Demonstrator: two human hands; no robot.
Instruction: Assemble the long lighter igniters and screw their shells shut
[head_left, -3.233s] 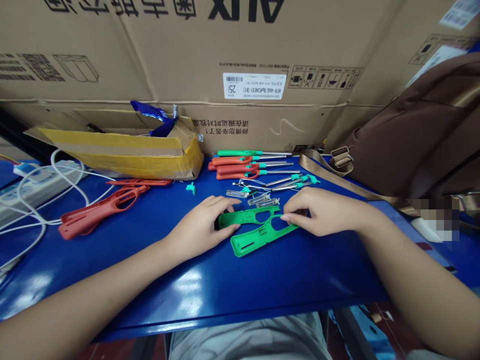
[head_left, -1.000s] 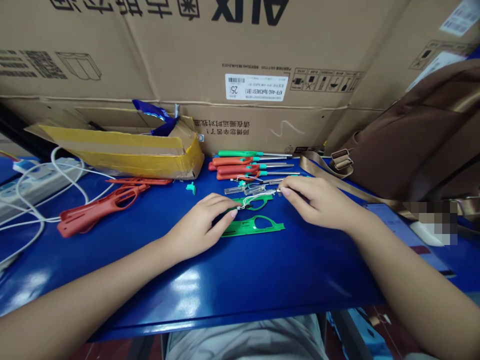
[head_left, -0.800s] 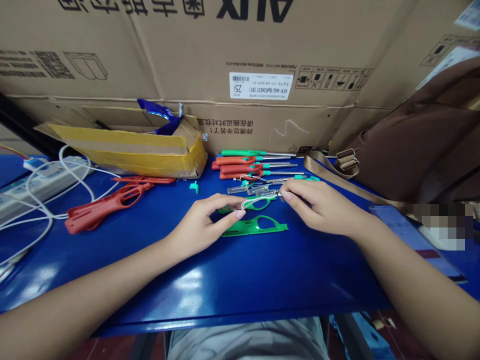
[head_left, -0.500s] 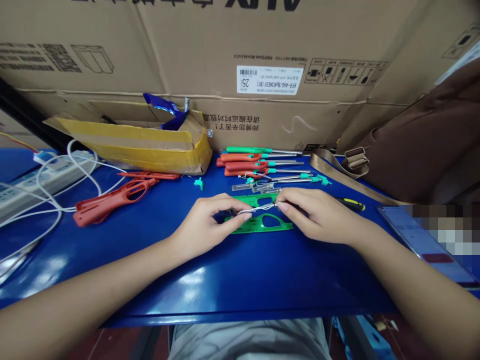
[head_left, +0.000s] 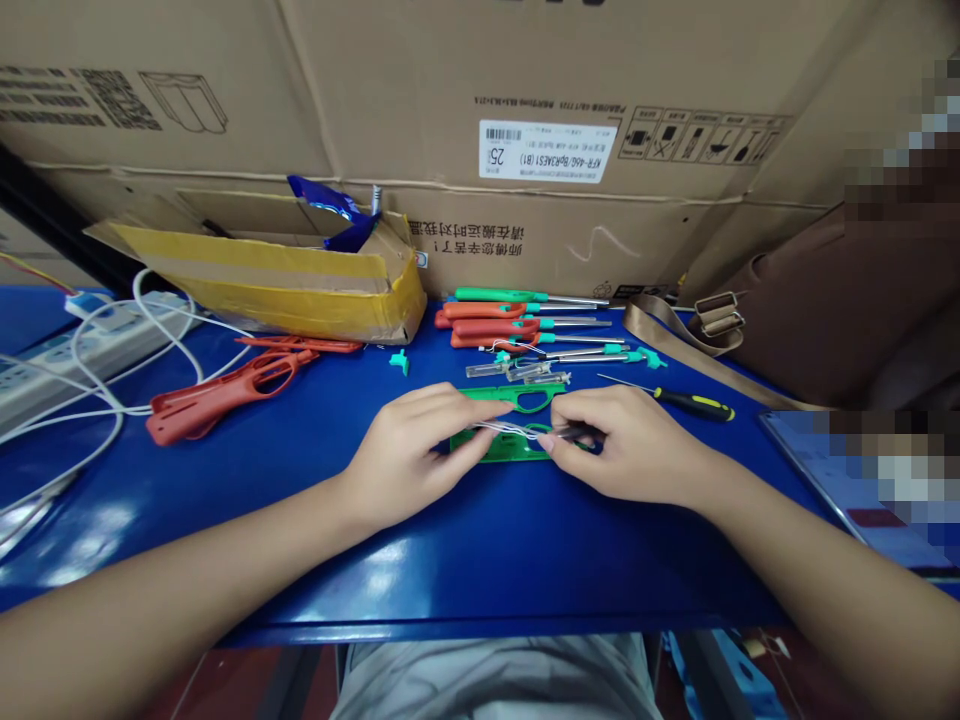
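Note:
Thin white wires [head_left: 516,429] stretch between my two hands. My left hand [head_left: 412,445] pinches them at one end, thumb against fingers. In my right hand [head_left: 637,440], thumb and curled fingers grip a small dark part at the other end of the wires; most of it is covered by the fingers. Below the hands lie two green lighter shell halves: the far half [head_left: 491,393] shows its trigger loop, while the near half [head_left: 499,451] is partly covered by fingers and wires. Just beyond them are several clear small tanks [head_left: 525,371].
Several red, orange and green lighters [head_left: 495,328] with metal tubes lie behind. A screwdriver [head_left: 697,403] and a phone [head_left: 832,480] are to the right. Red shells [head_left: 217,405], a teal trigger piece [head_left: 400,362], a power strip [head_left: 67,355] and a taped carton [head_left: 262,290] occupy the left.
My right hand has turned, and the dark part now shows in its fingers. Both hands stay close together over the green shells. The screwdriver's shaft has come into sight.

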